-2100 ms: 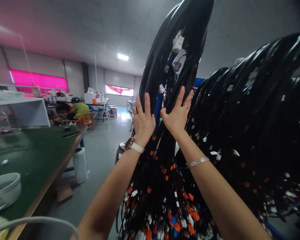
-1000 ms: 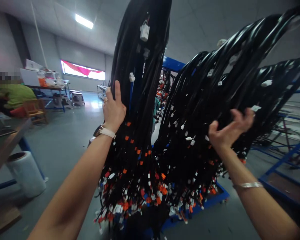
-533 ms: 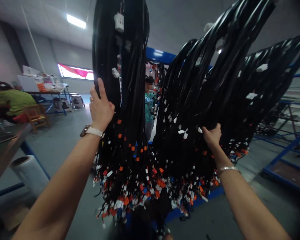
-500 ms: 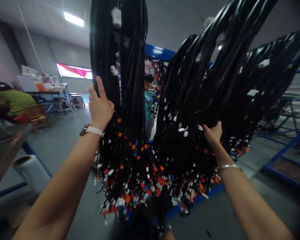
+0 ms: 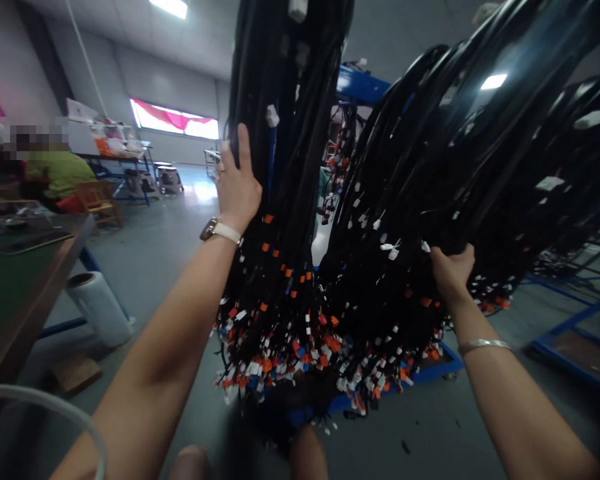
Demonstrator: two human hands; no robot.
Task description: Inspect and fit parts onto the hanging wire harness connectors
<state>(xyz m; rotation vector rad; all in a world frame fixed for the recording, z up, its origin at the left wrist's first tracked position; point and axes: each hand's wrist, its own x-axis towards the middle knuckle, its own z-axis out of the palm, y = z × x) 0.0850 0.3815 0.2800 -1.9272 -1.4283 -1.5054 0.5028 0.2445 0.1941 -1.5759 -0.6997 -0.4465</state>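
Flat-palmed, left hand [image 5: 236,183] presses the hanging harness bundle [image 5: 280,200] at twelve o'clock, gripping nothing. Right hand [image 5: 450,270] closes on strands of the neighbouring bundle [image 5: 430,167] at two o'clock. Judged step: parting bundles; next calls for a firmer left-hand purchase.

The cable bundles [image 5: 290,200] hang from a blue rack [image 5: 360,83] above me, their tagged ends just over its blue base [image 5: 430,370]. On the grey floor [image 5: 170,240] a white film roll [image 5: 100,308] stands beside the green table [image 5: 10,287]
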